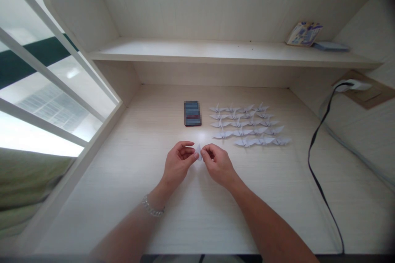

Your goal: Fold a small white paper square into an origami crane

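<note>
Between my two hands is a small folded piece of white paper [198,153], pointed at the top. My left hand [180,159] pinches its left side with thumb and fingers, and a bracelet [153,208] circles that wrist. On the paper's right side, my right hand [217,163] grips it with thumb and forefinger. Rows of white paper cranes [247,124] stand beyond my right hand. A phone-like dark rectangle [192,113], its face blurred, lies behind my hands. The paper's lower folds are partly covered by my fingertips.
A pale wooden desk [129,172] spans the view, with a shelf [191,51] above its back. A small printed box [304,33] and a flat bluish item [331,46] rest there. On the right, a black cable [312,160] runs from a wall socket [367,88] to the front edge.
</note>
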Action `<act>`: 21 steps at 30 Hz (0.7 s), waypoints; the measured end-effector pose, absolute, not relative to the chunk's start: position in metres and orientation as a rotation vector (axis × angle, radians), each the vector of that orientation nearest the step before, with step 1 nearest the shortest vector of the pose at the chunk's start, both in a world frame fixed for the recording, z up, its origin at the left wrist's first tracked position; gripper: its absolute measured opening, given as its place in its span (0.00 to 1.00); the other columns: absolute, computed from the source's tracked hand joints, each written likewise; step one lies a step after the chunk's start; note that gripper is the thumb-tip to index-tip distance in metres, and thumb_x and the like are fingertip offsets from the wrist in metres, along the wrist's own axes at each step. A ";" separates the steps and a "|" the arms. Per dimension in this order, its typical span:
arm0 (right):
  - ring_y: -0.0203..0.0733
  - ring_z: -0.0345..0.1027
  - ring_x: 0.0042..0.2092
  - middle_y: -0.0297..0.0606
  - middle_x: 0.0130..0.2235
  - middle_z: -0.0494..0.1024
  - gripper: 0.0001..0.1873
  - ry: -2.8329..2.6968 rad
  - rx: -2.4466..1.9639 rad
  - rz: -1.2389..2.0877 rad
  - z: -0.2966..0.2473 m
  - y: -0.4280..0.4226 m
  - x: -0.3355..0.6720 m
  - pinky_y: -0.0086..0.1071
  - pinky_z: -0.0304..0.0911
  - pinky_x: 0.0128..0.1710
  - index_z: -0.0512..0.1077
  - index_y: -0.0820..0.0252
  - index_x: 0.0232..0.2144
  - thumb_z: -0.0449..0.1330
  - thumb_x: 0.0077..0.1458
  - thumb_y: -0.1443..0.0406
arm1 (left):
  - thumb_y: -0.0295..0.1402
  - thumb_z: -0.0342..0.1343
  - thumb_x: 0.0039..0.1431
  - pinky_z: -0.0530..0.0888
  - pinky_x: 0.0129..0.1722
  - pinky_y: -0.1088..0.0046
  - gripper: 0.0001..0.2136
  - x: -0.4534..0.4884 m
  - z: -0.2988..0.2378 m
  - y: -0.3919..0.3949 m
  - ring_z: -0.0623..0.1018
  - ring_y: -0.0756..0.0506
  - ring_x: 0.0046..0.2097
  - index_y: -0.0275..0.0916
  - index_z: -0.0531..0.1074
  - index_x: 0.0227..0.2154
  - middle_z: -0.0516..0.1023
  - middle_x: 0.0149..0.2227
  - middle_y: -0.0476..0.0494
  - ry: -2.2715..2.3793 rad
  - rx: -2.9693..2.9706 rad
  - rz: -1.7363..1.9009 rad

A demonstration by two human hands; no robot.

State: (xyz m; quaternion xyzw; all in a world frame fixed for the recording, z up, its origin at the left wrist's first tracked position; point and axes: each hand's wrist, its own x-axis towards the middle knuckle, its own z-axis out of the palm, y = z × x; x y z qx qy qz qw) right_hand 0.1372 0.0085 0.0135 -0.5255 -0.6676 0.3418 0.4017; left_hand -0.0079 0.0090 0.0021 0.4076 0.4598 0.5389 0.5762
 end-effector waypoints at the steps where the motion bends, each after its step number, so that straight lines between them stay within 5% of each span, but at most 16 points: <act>1: 0.35 0.61 0.26 0.34 0.24 0.70 0.09 -1.685 -1.338 0.836 0.013 0.008 0.136 0.27 0.56 0.25 0.68 0.61 0.26 0.52 0.54 0.62 | 0.28 0.64 0.40 0.72 0.33 0.75 0.18 -0.008 0.002 0.009 0.75 0.50 0.32 0.36 0.68 0.37 0.75 0.29 0.47 1.069 0.949 1.264; 11: 0.34 0.62 0.28 0.34 0.26 0.70 0.09 -1.653 -1.247 0.992 0.016 0.010 0.140 0.27 0.57 0.27 0.68 0.61 0.25 0.54 0.53 0.62 | 0.28 0.65 0.38 0.71 0.32 0.76 0.19 -0.011 0.002 0.010 0.75 0.51 0.31 0.36 0.68 0.37 0.76 0.28 0.48 1.060 0.922 1.247; 21: 0.33 0.64 0.25 0.32 0.24 0.70 0.12 -1.139 -0.970 1.711 0.006 0.021 0.148 0.27 0.61 0.25 0.70 0.61 0.28 0.61 0.46 0.57 | 0.27 0.64 0.39 0.70 0.29 0.78 0.14 -0.016 0.005 0.011 0.75 0.51 0.29 0.34 0.69 0.32 0.77 0.27 0.46 1.027 0.952 1.097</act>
